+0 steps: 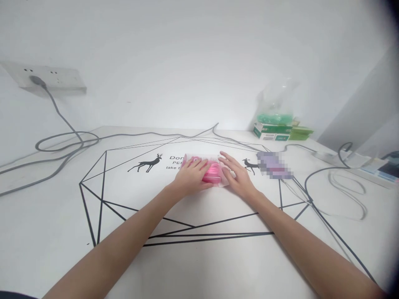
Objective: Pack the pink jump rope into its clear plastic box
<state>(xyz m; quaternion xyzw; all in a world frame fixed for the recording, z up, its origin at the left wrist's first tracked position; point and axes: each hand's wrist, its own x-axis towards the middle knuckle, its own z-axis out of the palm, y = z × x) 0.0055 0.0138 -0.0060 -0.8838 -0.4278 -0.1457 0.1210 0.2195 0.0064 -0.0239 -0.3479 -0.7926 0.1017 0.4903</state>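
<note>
A pink item in a clear plastic bag (213,173) lies on the printed mat at the middle of the table. It looks like a bundle of glossy pink loops or bands; its exact kind cannot be made out. My left hand (192,176) grips its left part, fingers across the top and thumb along the near edge, hiding some of it. At the bag's right end is my right hand (237,176), open, with its fingers spread and the fingertips at or just beside the clear plastic.
A blurred purple flat object (274,165) lies right of my right hand. Green and white boxes (271,131) under a plastic bag (276,104) stand against the wall. Grey cables (137,134) cross the table's back and right. A wall socket (51,77) holds a plug.
</note>
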